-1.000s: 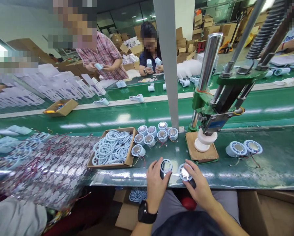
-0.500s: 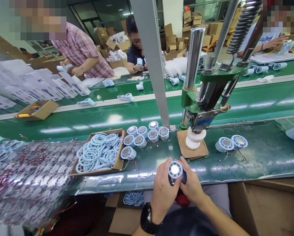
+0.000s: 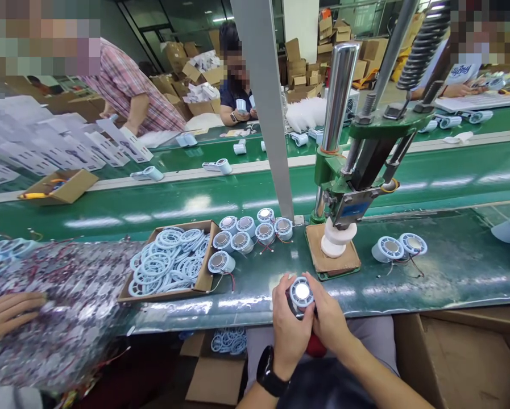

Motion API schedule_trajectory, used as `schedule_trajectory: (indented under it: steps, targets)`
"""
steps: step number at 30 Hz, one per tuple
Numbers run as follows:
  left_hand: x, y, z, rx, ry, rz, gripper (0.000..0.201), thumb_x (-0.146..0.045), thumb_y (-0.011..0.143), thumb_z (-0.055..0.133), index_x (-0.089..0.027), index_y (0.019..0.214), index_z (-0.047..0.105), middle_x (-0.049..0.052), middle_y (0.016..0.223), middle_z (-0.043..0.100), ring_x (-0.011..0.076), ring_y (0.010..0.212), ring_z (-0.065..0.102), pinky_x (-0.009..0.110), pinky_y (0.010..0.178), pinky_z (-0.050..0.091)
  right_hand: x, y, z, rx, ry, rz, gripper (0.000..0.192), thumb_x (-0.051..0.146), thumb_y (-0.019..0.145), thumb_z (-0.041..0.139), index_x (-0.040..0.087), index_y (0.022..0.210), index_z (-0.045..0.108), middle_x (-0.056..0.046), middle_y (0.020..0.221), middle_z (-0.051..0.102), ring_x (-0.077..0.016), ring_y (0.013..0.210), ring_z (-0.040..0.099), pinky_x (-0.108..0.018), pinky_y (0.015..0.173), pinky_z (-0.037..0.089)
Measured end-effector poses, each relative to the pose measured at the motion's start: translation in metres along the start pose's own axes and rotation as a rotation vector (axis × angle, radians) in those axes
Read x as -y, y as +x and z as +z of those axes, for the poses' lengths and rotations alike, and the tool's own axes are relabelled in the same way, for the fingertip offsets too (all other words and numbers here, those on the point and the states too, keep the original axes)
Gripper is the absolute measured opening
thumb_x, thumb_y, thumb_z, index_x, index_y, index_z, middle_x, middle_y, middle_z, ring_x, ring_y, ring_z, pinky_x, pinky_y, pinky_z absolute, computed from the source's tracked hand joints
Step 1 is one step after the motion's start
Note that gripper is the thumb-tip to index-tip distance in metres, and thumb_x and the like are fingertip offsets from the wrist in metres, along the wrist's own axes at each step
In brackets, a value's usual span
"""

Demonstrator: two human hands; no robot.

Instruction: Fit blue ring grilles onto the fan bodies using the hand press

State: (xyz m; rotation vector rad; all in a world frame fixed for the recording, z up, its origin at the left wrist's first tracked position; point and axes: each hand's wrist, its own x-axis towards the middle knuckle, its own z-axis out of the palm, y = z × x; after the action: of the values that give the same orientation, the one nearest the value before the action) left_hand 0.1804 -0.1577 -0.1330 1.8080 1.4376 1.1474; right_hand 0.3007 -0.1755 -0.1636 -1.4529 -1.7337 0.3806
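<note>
Just above the bench's front edge, both my hands hold a light-blue round motor housing (image 3: 301,292) with a slotted ring and a bright silver centre. My left hand (image 3: 289,312) wraps its left side, the thumb at its lower rim. My right hand (image 3: 326,312) closes round the right side. Something dark shows beneath the housing between my palms. Ahead stands a hand press (image 3: 357,187), its white pusher (image 3: 338,238) over a brown pad (image 3: 348,264). Several similar housings with thin wires (image 3: 241,241) stand left of it, and two more (image 3: 389,250) to its right.
A cardboard box of light-blue rings (image 3: 207,281) sits left. Beyond it, a co-worker's hand (image 3: 9,315) rests over wired parts in clear trays (image 3: 79,307). A grey post (image 3: 265,113) rises by the press. Across the green conveyor (image 3: 186,199), other people handle parts.
A co-worker's hand has come in at the left over the wired parts. The view has shifted slightly; my hands keep hold of the housing. The person in plaid has leaned left and lowered their hands.
</note>
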Motion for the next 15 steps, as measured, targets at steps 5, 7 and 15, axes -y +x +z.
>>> schedule_trajectory:
  steps: [5,7,15]
  targets:
    - [0.008,-0.006,0.008,0.054,0.0,0.027,0.053,-0.024,0.09,0.055,-0.017,0.142,0.045,0.02,0.137,0.057,0.032,0.13,0.055,0.052,0.108,0.047,-0.002,-0.001,-0.006,0.072,-0.049,-0.031,0.072,0.004,0.088,0.043,0.016,0.157,0.032,-0.021,0.143,0.057,-0.0291,0.13,0.061,-0.048,0.102,0.058]
    - [0.011,-0.004,0.007,0.113,-0.009,0.011,0.05,-0.026,0.09,0.055,-0.017,0.139,0.05,0.019,0.136,0.06,0.0315,0.128,0.058,0.051,0.107,0.048,0.001,0.004,-0.026,0.125,-0.051,-0.072,0.071,0.005,0.085,0.047,0.016,0.155,0.038,-0.019,0.143,0.058,-0.0287,0.128,0.062,-0.043,0.099,0.06]
    - [-0.027,0.071,-0.006,0.229,-0.132,-0.061,0.049,-0.026,0.068,0.076,-0.017,0.116,0.069,0.009,0.11,0.077,0.028,0.101,0.072,0.04,0.096,0.056,0.1,0.155,-0.242,-0.5,-0.421,-0.299,0.039,0.024,0.091,0.059,0.013,0.129,0.065,-0.009,0.147,0.054,-0.0293,0.146,0.041,-0.047,0.116,0.038]
